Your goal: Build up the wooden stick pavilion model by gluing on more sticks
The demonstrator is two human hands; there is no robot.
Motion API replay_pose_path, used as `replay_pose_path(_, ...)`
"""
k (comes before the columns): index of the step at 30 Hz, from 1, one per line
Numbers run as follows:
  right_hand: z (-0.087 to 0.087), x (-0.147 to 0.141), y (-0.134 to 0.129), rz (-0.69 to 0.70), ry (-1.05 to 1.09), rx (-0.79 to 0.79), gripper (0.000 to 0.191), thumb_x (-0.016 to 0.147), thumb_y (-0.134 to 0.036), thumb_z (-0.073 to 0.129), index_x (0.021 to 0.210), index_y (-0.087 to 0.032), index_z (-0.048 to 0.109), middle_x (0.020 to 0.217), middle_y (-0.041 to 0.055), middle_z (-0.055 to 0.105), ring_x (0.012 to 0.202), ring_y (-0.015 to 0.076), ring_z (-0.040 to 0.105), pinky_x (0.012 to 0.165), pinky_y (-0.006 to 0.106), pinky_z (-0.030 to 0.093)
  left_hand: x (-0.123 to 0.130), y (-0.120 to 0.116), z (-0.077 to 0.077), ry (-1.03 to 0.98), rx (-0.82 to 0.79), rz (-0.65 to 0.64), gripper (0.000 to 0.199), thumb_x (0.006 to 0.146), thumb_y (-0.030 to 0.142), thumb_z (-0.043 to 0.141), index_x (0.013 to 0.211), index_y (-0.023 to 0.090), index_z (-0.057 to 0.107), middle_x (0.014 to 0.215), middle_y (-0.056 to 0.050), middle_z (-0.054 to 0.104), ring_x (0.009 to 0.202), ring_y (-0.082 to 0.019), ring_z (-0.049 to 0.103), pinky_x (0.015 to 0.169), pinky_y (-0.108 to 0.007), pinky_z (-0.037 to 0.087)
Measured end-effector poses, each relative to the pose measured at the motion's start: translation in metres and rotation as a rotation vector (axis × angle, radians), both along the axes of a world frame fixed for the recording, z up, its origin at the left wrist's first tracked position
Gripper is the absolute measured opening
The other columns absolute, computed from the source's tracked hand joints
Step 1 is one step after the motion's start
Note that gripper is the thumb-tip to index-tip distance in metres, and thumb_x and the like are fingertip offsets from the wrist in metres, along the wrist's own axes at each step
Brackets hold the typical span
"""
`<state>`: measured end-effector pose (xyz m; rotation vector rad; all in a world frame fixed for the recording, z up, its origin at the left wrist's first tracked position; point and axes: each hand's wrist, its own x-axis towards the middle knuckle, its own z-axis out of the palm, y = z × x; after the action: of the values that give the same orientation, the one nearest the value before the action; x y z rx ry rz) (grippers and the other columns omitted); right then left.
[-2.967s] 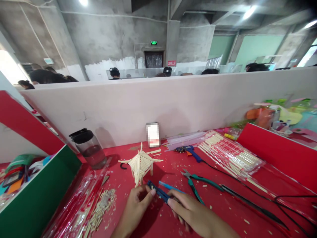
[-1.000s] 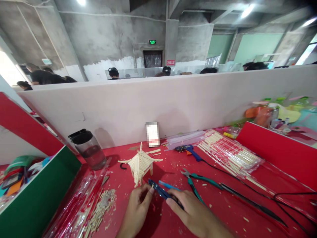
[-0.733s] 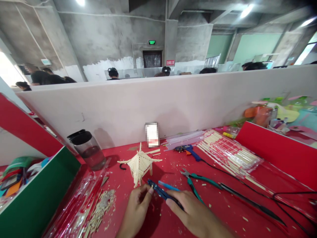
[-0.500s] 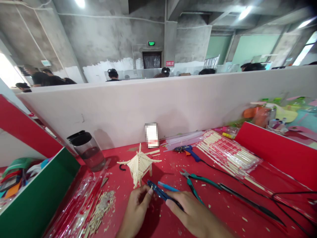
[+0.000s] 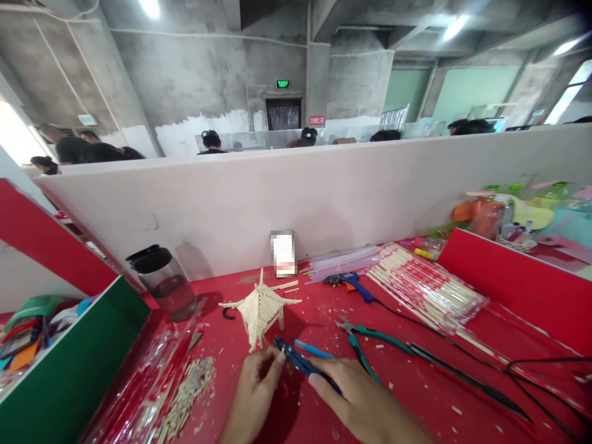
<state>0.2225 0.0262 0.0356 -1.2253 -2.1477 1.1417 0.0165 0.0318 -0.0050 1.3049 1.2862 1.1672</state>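
Observation:
Dark blue pliers [image 5: 300, 362] lie across the space between my hands, their jaws toward the upper left. My right hand [image 5: 346, 385] is wrapped round the handles. Thumb and forefinger of my left hand [image 5: 259, 376] are pinched together at the jaws, over a small pale piece that is mostly hidden. Just beyond my fingers stands a star-shaped model of pale sticks [image 5: 259, 310]. A blue pen-like stick [image 5: 314, 349] lies behind the pliers. Green-handled pliers [image 5: 363, 345] rest open on the red table [image 5: 296, 425], right of my right hand.
A glue gun [image 5: 349, 282] and bagged sticks [image 5: 430, 283] lie at the back right, near a long black tool [image 5: 472, 379]. Stick scraps [image 5: 189, 391] and plastic wrap [image 5: 139, 382] are on the left, below a dark-lidded bottle [image 5: 164, 283]. A phone-like object [image 5: 283, 254] leans on the partition.

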Motion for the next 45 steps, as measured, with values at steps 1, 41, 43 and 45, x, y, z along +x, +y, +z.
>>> replay_pose_path(1,0.0,0.0,0.0,0.004,0.0,0.002,0.048,0.104,-0.05,0.037,0.132,-0.024,0.066,0.121,0.0098,0.074,0.118,0.0276,0.066,0.109,0.039,0.042,0.0,0.0,-0.001,0.006,0.0,-0.003,0.055,0.078,0.067,0.067,0.064,0.014,0.067,0.058,-0.002,0.061,0.058,-0.017,0.055,0.058,-0.025,0.043)
replay_pose_path(41,-0.002,-0.001,0.001,-0.02,0.071,-0.04,0.045,0.103,-0.046,0.041,0.133,-0.024,0.066,0.122,0.0082,0.074,0.118,0.0246,0.065,0.102,0.033,0.045,-0.001,0.0,-0.007,0.087,-0.007,-0.013,0.05,0.086,0.061,0.058,0.067,0.015,0.063,0.06,-0.001,0.058,0.059,-0.017,0.053,0.059,-0.026,0.041)
replay_pose_path(43,-0.002,-0.001,0.001,-0.002,0.076,-0.017,0.046,0.104,-0.045,0.04,0.141,-0.025,0.06,0.136,0.0083,0.067,0.125,0.0244,0.062,0.105,0.033,0.044,0.0,-0.001,-0.004,0.074,-0.003,-0.029,0.049,0.086,0.061,0.059,0.065,0.016,0.062,0.059,-0.001,0.058,0.058,-0.017,0.054,0.058,-0.026,0.041)
replay_pose_path(45,-0.002,0.0,0.001,0.015,0.07,-0.003,0.046,0.105,-0.044,0.039,0.142,-0.026,0.059,0.137,0.0081,0.066,0.127,0.0244,0.061,0.106,0.033,0.044,0.001,-0.002,-0.001,0.06,-0.005,-0.039,0.049,0.087,0.06,0.059,0.065,0.016,0.06,0.058,-0.001,0.058,0.058,-0.017,0.054,0.058,-0.025,0.042)
